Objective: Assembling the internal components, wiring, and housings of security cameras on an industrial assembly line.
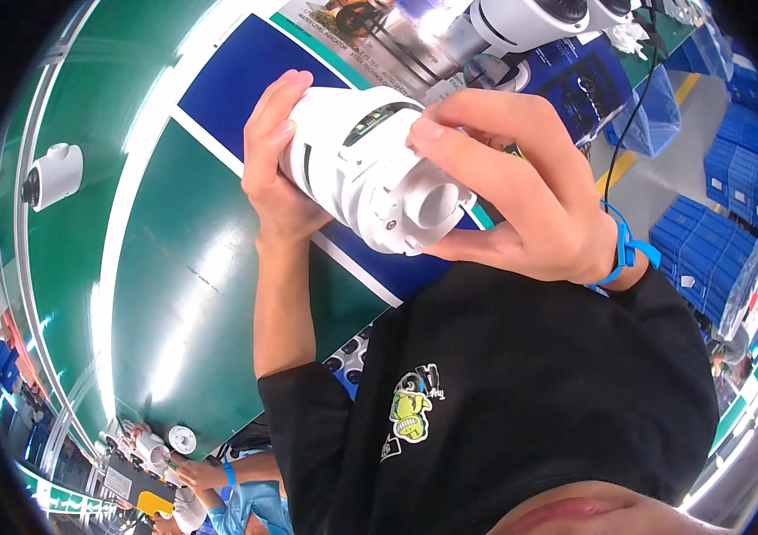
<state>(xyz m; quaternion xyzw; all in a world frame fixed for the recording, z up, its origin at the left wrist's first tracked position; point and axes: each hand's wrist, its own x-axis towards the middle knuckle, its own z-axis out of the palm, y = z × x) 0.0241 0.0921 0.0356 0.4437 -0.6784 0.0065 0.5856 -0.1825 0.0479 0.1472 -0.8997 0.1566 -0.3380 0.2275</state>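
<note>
A white cylindrical appliance housing (330,134) is held tilted in front of my chest, above the bench. My left hand (274,174) wraps around its far-left end, fingers curled against the side. On the opposite end, my right hand (539,192) grips with the thumb below and fingers above, beside a round hollow fitting (432,203). A long slot on the housing's upper side shows a dark and greenish part (379,122) inside; its kind is unclear. A blue band (626,250) circles my right wrist.
Beneath the housing lies a blue panel with white borders (227,85) on the green bench (192,241). Similar white appliances stand at the back right (522,22) and far left (60,174). A black cable (638,107) hangs near stacked blue crates (691,254). A co-worker's hands (196,473) show lower left.
</note>
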